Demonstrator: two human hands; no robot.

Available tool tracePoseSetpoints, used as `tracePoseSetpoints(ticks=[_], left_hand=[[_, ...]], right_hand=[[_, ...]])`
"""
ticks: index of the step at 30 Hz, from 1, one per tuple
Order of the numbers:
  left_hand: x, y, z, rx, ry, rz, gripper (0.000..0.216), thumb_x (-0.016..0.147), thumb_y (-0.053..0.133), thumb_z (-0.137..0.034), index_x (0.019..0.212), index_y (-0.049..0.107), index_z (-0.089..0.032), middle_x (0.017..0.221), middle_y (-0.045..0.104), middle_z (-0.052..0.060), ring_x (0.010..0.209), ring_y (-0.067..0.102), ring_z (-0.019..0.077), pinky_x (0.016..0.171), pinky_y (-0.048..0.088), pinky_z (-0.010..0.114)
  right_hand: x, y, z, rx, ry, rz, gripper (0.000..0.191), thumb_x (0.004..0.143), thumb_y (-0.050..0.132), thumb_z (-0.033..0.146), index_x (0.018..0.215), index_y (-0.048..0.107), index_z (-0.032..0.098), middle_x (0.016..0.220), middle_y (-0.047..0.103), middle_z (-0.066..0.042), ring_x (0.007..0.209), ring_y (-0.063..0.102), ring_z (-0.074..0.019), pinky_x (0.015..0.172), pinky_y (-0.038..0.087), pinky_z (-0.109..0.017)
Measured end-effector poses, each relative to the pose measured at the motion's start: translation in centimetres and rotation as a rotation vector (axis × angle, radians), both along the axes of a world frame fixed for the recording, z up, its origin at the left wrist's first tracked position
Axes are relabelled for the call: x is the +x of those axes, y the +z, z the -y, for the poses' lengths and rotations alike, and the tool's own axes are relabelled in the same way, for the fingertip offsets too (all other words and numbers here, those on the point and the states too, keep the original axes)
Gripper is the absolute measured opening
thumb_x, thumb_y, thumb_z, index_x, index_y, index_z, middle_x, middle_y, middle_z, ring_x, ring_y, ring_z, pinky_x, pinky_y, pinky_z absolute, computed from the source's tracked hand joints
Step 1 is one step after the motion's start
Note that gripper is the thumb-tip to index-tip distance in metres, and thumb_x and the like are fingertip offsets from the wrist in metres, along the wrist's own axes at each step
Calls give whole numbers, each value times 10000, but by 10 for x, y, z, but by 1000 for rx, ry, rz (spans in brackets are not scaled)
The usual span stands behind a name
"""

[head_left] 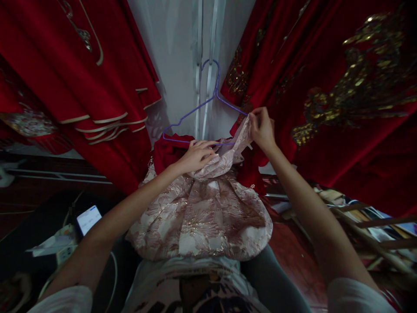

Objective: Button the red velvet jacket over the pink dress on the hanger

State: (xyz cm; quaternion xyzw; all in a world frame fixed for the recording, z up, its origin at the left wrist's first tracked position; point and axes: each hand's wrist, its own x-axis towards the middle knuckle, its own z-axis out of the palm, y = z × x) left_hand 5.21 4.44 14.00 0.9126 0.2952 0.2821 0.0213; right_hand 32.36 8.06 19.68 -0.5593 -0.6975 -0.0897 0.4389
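A pale pink brocade dress [208, 217] with metallic threads and a pleated skirt lies across my lap. My right hand [263, 130] pinches its raised shoulder edge at the right end of a purple hanger [195, 107]. The hanger's hook points up, against the pale door. My left hand [197, 156] is on the dress's top edge by the hanger's lower bar, fingers over the edge and thumb on the cloth; its grip is partly hidden. Red fabric [167, 152] shows behind the hanger's left end.
Red garments [107, 78] with pale trim hang at the left, and a red garment with gold sequins [345, 87] hangs at the right. Between them is a pale door [172, 56]. A lit phone [89, 219] and a cable lie at the left. Wooden bars [358, 239] stand at the lower right.
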Motion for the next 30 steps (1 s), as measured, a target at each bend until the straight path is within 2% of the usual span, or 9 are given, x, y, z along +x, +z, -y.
tracePoseSetpoints(ticks=[3, 6, 9, 12, 16, 20, 23, 26, 30], left_hand=[[-21, 7, 0, 14, 63, 107, 295, 983, 418, -394, 999, 673, -247, 1352, 551, 31, 1230, 494, 208, 1049, 314, 430], [-61, 8, -3, 70, 326, 266, 310, 968, 437, -428, 952, 667, -221, 1202, 584, 54, 1158, 514, 220, 1032, 339, 410], [-110, -2, -10, 118, 635, 379, 341, 966, 418, -442, 946, 661, -203, 1065, 608, 71, 1094, 540, 237, 1013, 352, 406], [-149, -19, -14, 102, 792, 405, 367, 971, 381, -428, 980, 663, -192, 1023, 647, 83, 1033, 584, 233, 964, 394, 366], [-170, -38, -19, -23, 809, 391, 347, 945, 409, -419, 980, 675, -199, 996, 685, 74, 958, 625, 215, 901, 435, 315], [-167, -38, -25, -86, 769, 469, 353, 938, 416, -413, 993, 684, -188, 984, 705, 69, 919, 638, 207, 848, 449, 286], [-162, -25, -33, -71, 698, 526, 376, 942, 414, -437, 997, 691, -188, 967, 713, 60, 908, 640, 201, 833, 448, 270], [-152, -3, -45, -39, 611, 587, 391, 936, 422, -454, 991, 693, -177, 944, 710, 54, 883, 634, 190, 819, 456, 261], [-123, 26, -60, -56, 428, 543, 393, 919, 455, -473, 947, 694, -163, 897, 702, 42, 835, 619, 172, 795, 461, 253]], right_hand=[[0, -5, -1, -38, 59, 1, 460, 991, 234, 486, 1287, 468, 224, 1097, 656, -101, 997, 626, -243, 930, 445, -402], [2, -5, -1, -44, 51, 29, 495, 992, 199, 507, 1286, 464, 209, 1123, 643, -114, 1020, 620, -249, 923, 451, -395], [6, -3, -2, -39, 53, 26, 488, 989, 217, 512, 1257, 486, 206, 1111, 648, -119, 1003, 626, -249, 903, 465, -392], [6, -3, -3, -44, 67, 9, 476, 987, 236, 505, 1252, 494, 205, 1091, 657, -115, 986, 632, -247, 899, 471, -398], [5, -4, -2, -49, 72, -18, 465, 983, 256, 501, 1254, 497, 210, 1071, 665, -106, 986, 635, -254, 910, 469, -414], [5, -3, -1, -45, 55, -9, 459, 978, 263, 504, 1227, 514, 212, 1065, 669, -108, 981, 638, -257, 901, 472, -411], [6, -2, -1, -38, 49, 3, 454, 976, 263, 503, 1210, 524, 215, 1059, 673, -108, 968, 643, -251, 885, 481, -403], [6, -2, -3, -33, 53, 8, 454, 973, 270, 507, 1199, 536, 216, 1048, 678, -105, 958, 646, -245, 868, 491, -395], [5, -4, -2, -38, 66, 2, 478, 972, 259, 523, 1200, 530, 203, 1047, 676, -109, 946, 650, -243, 847, 502, -393]])
